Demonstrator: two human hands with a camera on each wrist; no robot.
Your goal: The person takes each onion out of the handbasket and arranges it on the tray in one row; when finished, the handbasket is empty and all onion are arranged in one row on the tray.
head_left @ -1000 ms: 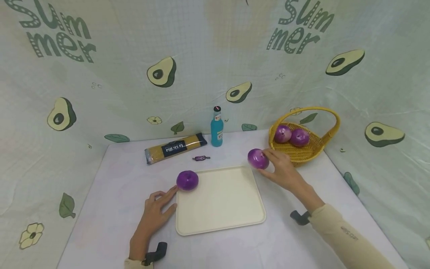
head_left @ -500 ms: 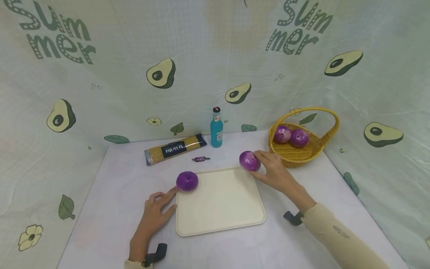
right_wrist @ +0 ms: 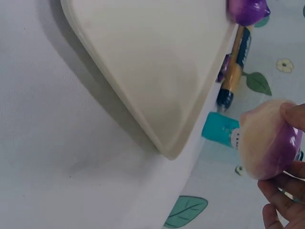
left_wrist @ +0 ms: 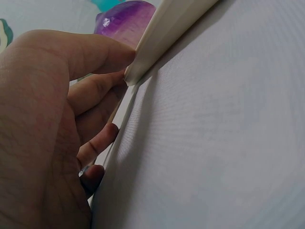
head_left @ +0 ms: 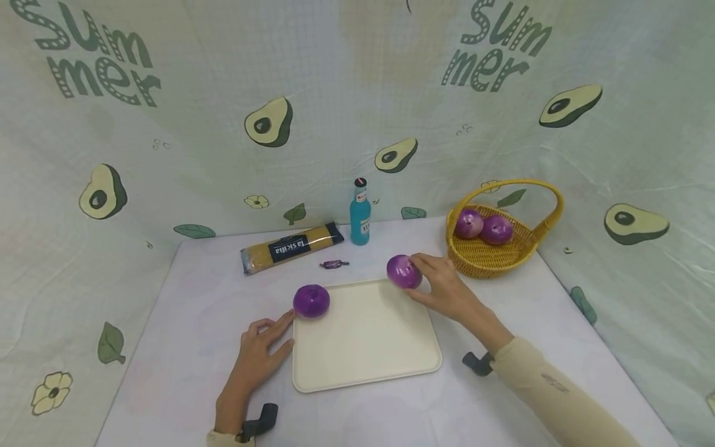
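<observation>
My right hand (head_left: 444, 288) holds a glossy purple onion (head_left: 403, 272), pale on one side in the right wrist view, between thumb and fingertips. It is over the far right corner of the cream tray (head_left: 365, 338). A second purple onion (head_left: 311, 302) sits at the tray's far left corner. Beside the tray's left edge rests my left hand (head_left: 259, 354), with index finger and thumb touching the rim and set apart. In the left wrist view, the fingers (left_wrist: 102, 90) meet the tray's edge (left_wrist: 157, 43).
A yellow wicker basket (head_left: 491, 264) with two more purple onions (head_left: 496, 230) stands at the back right. Behind the tray are a blue bottle (head_left: 360, 217), a pack of pasta (head_left: 290, 248) and a small wrapped candy (head_left: 334, 264). A printed cloth hangs around the table.
My right hand has carried the onion left, away from the basket, to above the tray's far right corner. The left hand has stayed put.
</observation>
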